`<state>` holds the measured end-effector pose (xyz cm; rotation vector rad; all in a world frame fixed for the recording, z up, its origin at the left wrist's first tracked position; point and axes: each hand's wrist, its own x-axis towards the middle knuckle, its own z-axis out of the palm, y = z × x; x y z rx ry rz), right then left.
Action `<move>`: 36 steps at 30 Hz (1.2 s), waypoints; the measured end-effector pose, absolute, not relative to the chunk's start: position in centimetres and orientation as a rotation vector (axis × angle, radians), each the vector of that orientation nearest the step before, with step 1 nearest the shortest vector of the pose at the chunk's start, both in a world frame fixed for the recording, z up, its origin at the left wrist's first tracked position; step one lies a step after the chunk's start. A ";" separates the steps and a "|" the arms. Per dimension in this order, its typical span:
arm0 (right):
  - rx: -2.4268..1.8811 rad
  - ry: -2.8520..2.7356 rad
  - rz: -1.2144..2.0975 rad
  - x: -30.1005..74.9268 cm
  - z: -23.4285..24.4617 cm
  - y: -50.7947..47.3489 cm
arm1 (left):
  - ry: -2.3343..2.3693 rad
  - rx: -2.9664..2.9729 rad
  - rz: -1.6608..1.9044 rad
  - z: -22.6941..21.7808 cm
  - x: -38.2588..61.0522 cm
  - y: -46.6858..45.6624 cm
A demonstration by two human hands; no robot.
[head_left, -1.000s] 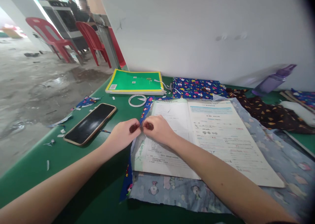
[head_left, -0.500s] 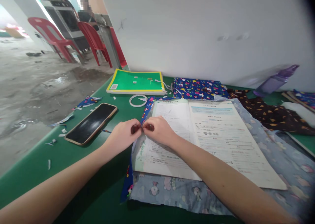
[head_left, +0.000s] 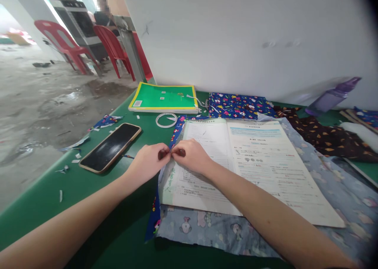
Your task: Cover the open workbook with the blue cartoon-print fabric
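- Small white paper scraps [head_left: 61,196] lie on the glossy green tabletop [head_left: 32,206], well to the left of the grip.
- A black-screened smartphone in a tan case [head_left: 110,147] lies flat, nearer on the left.
- The left hand [head_left: 151,157] closes thumb and finger in a narrow pinch on the bright blue printed cloth strip [head_left: 153,221], which runs past the grip beside the open book.
- A green book with a yellow border [head_left: 165,97] lies beyond the grip, with a flat white ring [head_left: 166,120] between them.
- The right hand [head_left: 191,155] pinches the same strip, its fingertips meeting the left hand's; the exact fold between them is too small to tell.
- The open book with white printed pages [head_left: 265,174] lies just right of the grip, on grey-blue cloth with pale cartoon figures [head_left: 206,229].
- Folded navy cloth with colourful prints [head_left: 239,105] lies beyond, to the right.
- A translucent purple bottle [head_left: 329,99] leans at the far right.
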<state>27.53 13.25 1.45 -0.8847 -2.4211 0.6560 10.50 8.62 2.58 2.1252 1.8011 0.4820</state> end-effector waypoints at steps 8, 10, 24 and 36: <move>-0.882 -2.438 0.530 27.2 0.9 13.2 | 1.844 2.147 0.456 2.7 10.9 8.7; -0.884 -2.438 0.528 27.2 0.9 13.2 | 1.834 2.152 0.466 2.7 10.9 8.7; -0.904 -2.429 0.564 27.3 1.3 13.2 | 1.799 2.155 0.471 2.2 11.0 9.0; -0.899 -2.423 0.582 27.3 1.4 13.2 | 1.769 2.125 0.483 2.2 11.1 8.9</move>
